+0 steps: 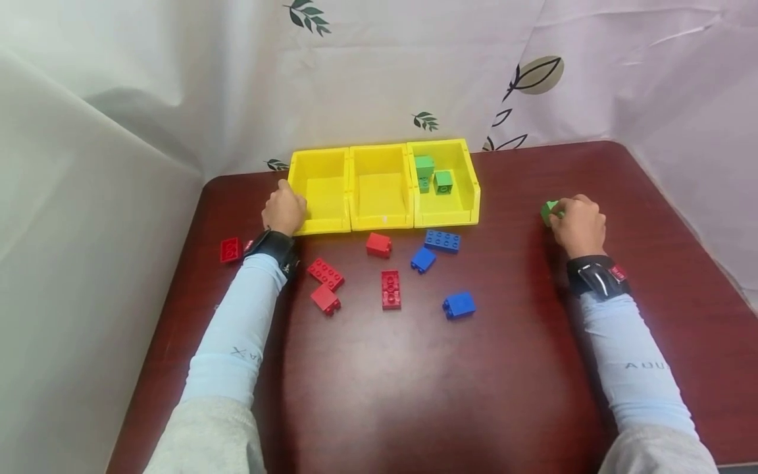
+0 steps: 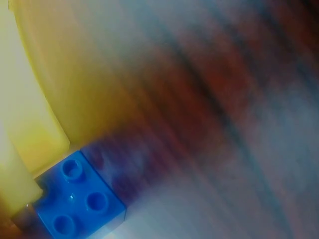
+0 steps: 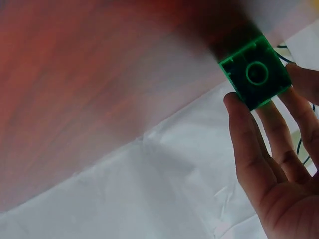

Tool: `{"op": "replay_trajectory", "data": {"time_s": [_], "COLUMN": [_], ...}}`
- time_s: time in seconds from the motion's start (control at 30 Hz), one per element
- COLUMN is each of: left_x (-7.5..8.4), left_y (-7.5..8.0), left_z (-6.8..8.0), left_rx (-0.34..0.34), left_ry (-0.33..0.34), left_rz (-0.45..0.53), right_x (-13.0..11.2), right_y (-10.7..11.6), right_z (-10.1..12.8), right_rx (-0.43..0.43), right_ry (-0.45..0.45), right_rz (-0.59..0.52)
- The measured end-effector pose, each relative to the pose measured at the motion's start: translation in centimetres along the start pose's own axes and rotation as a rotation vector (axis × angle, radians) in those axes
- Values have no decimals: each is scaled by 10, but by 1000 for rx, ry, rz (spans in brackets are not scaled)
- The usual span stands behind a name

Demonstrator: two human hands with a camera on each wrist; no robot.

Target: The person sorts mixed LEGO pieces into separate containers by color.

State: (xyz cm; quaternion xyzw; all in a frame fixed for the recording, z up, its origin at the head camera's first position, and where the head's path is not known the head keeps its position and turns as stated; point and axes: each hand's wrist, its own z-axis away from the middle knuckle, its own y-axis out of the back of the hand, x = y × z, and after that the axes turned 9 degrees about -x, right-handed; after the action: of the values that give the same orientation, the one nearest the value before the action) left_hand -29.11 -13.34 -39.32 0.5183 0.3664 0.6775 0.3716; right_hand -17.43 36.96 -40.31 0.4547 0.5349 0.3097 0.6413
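While pinching a green brick [image 1: 547, 212] with the right hand [image 1: 579, 227], well right of the bins [image 1: 367, 222], has the left hand [image 1: 284, 209] at the left end of the bins. Pinches at right with fingertips set against the brick's sides; shows its hollow underside to the right wrist camera. Cannot tell at left whether spread, pressed together or pinching. Recorded in the left wrist view: a blue brick [image 2: 82, 199], studs visible, close beside yellow surfaces; cannot tell if held.

Found loose green [image 1: 443, 182] bricks inside the right compartment of the bins. Noted just in front of that compartment: a long blue brick [image 1: 442, 241] and a small blue brick [image 1: 423, 260]; farther in front, a third blue [image 1: 459, 305]. Logged in front of the middle compartment: a red brick [image 1: 378, 244], then an upturned red [image 1: 391, 289]. Logged in front of the left compartment: a studded red [image 1: 326, 272] near a tilted red [image 1: 325, 299].

Obstructing: left forearm [image 1: 237, 342], lying in front of the bins between these reds and an outlying red [image 1: 231, 250]. Curtain [image 1: 367, 99] close behind the bins.
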Motion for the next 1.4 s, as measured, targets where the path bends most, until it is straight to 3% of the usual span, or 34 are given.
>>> {"op": "replay_trajectory", "data": {"time_s": [0.23,0.5,0.63,0.8,1.1,1.4], "left_x": [-1,-3,-3,1,2,3], "left_y": [-5,-6,-7,-11,-19,-20], "left_z": [0,-7,-8,-11,-14,-11], "left_rx": [-13,-14,-17,-18,-7,-11], "left_ry": [5,3,9,-3,-5,-1], "left_rz": [-9,-5,2,18,26,30], "right_x": [-12,-94,-131,-159,-178,-177], "right_y": [17,30,22,7,-30,-46], "right_z": [-6,-6,-15,-34,-68,-72], "right_rx": [-95,-49,-72,-96,-139,-156], "right_ry": [-13,100,140,183,186,137], "right_rz": [-31,-69,-76,-49,-5,-33]}}
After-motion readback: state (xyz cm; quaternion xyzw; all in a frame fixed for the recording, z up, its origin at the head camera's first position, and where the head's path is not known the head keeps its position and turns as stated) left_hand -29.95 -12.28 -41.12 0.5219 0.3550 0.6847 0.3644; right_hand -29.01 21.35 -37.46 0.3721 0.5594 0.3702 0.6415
